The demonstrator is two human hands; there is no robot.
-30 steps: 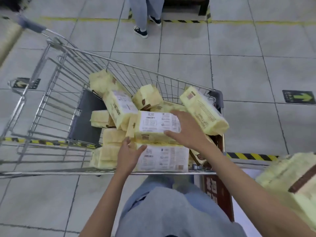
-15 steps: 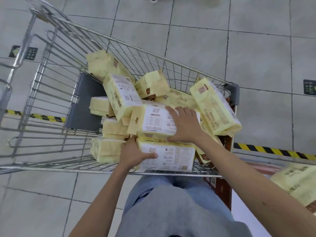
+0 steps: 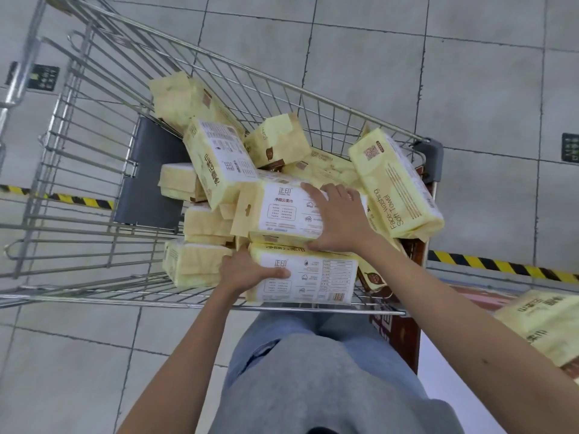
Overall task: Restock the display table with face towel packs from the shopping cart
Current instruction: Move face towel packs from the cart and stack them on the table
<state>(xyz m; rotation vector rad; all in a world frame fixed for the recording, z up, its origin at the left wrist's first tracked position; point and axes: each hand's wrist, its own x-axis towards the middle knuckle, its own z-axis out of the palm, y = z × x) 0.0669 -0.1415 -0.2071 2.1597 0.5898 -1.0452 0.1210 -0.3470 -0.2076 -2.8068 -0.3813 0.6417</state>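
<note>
A wire shopping cart (image 3: 94, 170) stands in front of me, holding several pale yellow face towel packs. My left hand (image 3: 247, 270) grips the left end of the nearest pack (image 3: 316, 280), thumb across its white label. My right hand (image 3: 338, 220) lies over the right part of the pack above it (image 3: 279, 211), fingers spread on top and thumb curled under its near edge. Another pack (image 3: 394, 186), printed "Face-washing Soft Towel", leans on the cart's right corner. More packs (image 3: 545, 324) lie on the display table at the far right edge.
The display table's white top (image 3: 438, 364) and red-brown side panel (image 3: 404, 336) stand just right of my legs. Black-and-yellow hazard tape (image 3: 501, 267) runs along the grey tiled floor. The cart's left half holds a dark flap (image 3: 147, 173) and bare wire.
The view has dropped closer over the cart. My left thumb has slid further across the near pack's label, and my right hand has closed round the upper pack's edge.
</note>
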